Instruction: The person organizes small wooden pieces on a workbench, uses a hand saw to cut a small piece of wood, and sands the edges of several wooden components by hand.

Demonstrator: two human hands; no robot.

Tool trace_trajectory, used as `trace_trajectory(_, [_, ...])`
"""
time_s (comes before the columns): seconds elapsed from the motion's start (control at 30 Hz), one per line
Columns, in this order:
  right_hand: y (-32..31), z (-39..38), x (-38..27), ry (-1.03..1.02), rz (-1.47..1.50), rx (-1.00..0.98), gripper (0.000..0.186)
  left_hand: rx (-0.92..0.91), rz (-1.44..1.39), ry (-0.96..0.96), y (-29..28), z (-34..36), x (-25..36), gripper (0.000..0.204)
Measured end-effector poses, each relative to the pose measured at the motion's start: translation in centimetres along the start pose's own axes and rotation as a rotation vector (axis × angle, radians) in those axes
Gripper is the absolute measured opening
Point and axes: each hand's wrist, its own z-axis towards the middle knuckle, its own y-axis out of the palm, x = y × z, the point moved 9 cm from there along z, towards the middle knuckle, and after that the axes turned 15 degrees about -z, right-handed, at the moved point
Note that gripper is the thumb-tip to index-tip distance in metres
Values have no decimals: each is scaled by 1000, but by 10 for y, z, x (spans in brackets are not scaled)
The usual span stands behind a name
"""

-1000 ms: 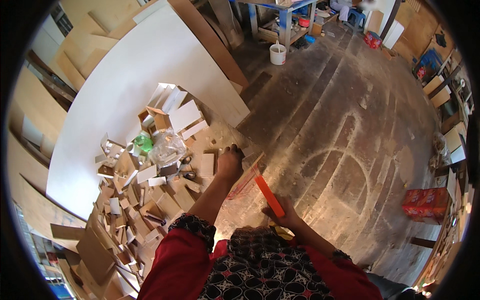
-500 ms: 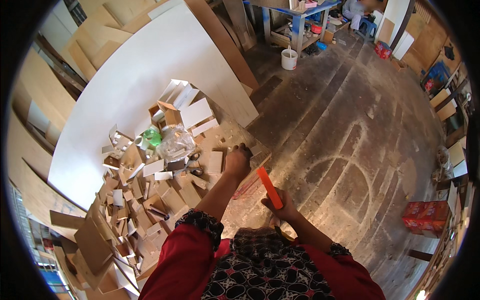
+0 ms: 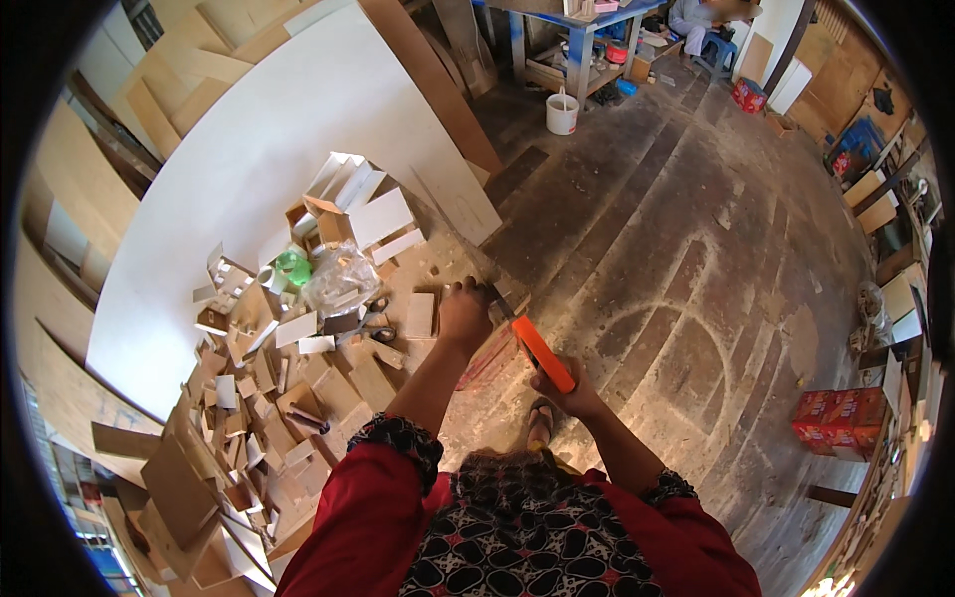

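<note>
My right hand (image 3: 569, 390) is closed round the lower end of a long, flat orange bar-like tool (image 3: 542, 353). The tool slants up and left toward the tabletop's edge, and a narrow dark piece (image 3: 501, 306) shows at its upper end. I cannot make out exactly what kind of tool it is. At the right edge of the wood-strewn worktop (image 3: 418, 269), my left hand (image 3: 465, 316) rests palm down with its fingers curled. Whatever lies under those fingers is hidden. Just left of that hand is a small flat wooden block (image 3: 420, 315).
Wood offcuts (image 3: 269, 373), open boxes (image 3: 383, 219), a clear plastic bag (image 3: 343, 281) and a green bottle (image 3: 294, 267) crowd the left. Behind them leans a white panel (image 3: 259, 129). Farther off are a white bucket (image 3: 561, 114), a blue table (image 3: 582, 40) and a seated person (image 3: 696, 20). Red cartons (image 3: 839, 421) stand right.
The orange tool has tilted further over and shifted slightly right and down with my right hand. My left hand has moved a little left, and the dark piece beside it now shows.
</note>
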Motion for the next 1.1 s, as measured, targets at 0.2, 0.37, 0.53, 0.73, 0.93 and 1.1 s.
trace_trajectory(0.2, [-3,20,-5,77,-52,71,25,82,-21,118,4,-6,1,19])
trace_trajectory(0.37, [6,7,29,158,-34,84,22,56,44,19,4,-2,4,23])
trace_trajectory(0.53, [3,-27,16,92,-55,76,21,34,14,64,9,1,-9,25])
trace_trajectory(0.73, [5,37,15,112,73,69,20,55,33,72,4,0,0,26])
trace_trajectory(0.93, [1,-24,9,148,11,75,19,40,-3,50,6,0,-6,27])
trace_trajectory(1.1, [6,36,16,184,25,79,21,89,-74,159,3,-1,-4,25])
